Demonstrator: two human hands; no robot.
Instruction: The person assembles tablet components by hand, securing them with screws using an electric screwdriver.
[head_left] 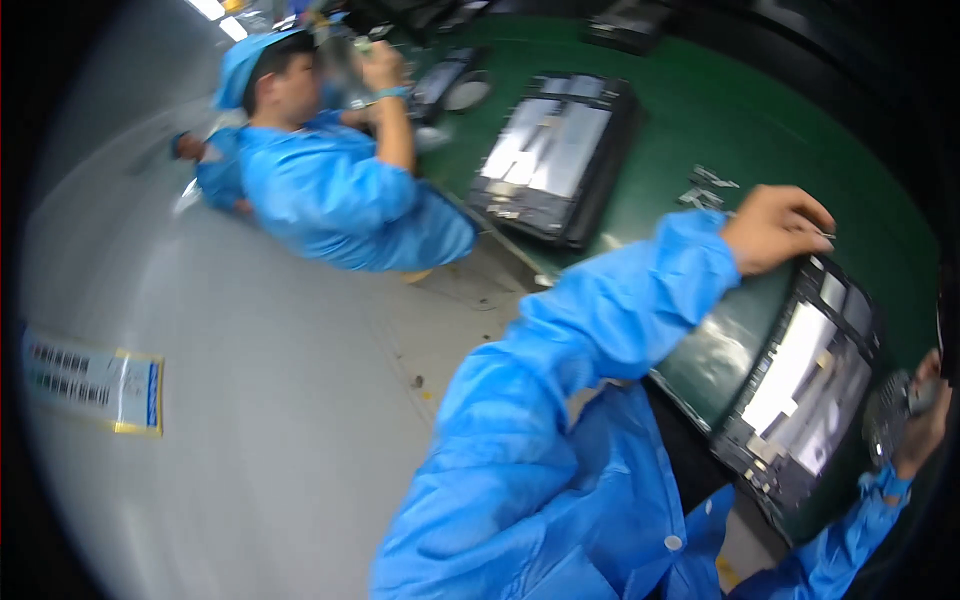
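My left hand [775, 230] is over the far end of an open tablet-like device [815, 385], thumb and fingers pinched on a small, thin piece [828, 236] too small to name. The device lies tilted at the table's near edge, with long silver battery-like panels in a black frame. To its right, my right hand [928, 425] is closed around a dark grey, rounded object [886, 415] whose kind I cannot make out. Part of that hand is cut off by the picture's dark rim.
Several small metal-looking pieces [708, 188] lie on the green table [770, 130] beyond my left wrist. A stack of similar devices [555, 150] stands farther left. A co-worker in blue [330, 190] sits beyond it with raised hands. Another black device [630, 22] is at the back.
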